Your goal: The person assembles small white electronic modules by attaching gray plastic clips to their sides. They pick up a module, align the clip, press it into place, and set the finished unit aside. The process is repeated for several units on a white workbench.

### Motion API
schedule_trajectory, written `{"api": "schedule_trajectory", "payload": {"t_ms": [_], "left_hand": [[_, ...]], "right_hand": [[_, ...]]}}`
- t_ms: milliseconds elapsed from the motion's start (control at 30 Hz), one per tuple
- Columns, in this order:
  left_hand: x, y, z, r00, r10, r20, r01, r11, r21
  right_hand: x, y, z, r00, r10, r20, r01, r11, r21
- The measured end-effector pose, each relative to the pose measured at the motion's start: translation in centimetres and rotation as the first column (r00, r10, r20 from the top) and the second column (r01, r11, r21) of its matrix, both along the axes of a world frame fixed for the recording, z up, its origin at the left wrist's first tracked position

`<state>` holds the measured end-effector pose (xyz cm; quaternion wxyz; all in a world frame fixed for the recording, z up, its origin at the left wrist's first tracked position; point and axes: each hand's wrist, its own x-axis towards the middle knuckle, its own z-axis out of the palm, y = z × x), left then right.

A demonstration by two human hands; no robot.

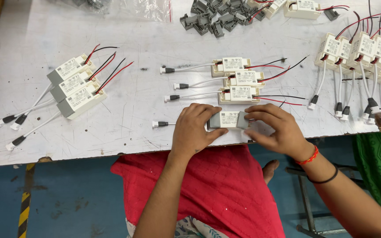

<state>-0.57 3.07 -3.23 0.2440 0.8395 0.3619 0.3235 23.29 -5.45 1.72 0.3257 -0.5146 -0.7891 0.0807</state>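
Note:
Both hands hold one small white driver box (229, 119) with grey end caps, near the front edge of the white table (124, 110). My left hand (193, 128) grips its left end and my right hand (273, 128) grips its right end. A white lead with a black plug (160, 124) runs out to the left of my left hand. Just behind lie three uncapped boxes (239, 79) in a row, with white leads to the left and red and black wires to the right.
Three capped boxes (76, 86) lie at the left. Several uncapped boxes (362, 50) crowd the right edge. A pile of grey caps (217, 17) sits at the back, beside a plastic bag (142, 9). Green fabric (378, 167) shows at the right.

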Motion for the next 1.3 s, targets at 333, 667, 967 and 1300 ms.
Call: {"api": "schedule_trajectory", "payload": {"t_ms": [333,667,967,1300], "left_hand": [[0.1,-0.1,0.1,1.0,0.008,0.001,-0.008,1.0,-0.019],[0.0,0.0,0.1,1.0,-0.011,0.001,0.011,1.0,-0.01],[-0.1,0.0,0.4,1.0,-0.026,0.014,0.026,1.0,-0.003],[-0.6,-0.4,0.6,0.995,-0.094,0.047,0.092,0.995,0.036]], "right_hand": [[2.0,1.0,-0.3,0.978,0.05,-0.202,-0.086,0.981,-0.172],[2.4,0.4,-0.8,0.995,0.048,-0.085,-0.061,0.985,-0.159],[0.6,-0.1,2.6,0.998,0.029,0.061,-0.024,0.997,-0.074],[-4.0,3.1,-2.7,0.689,0.02,-0.724,-0.009,1.0,0.019]]}}
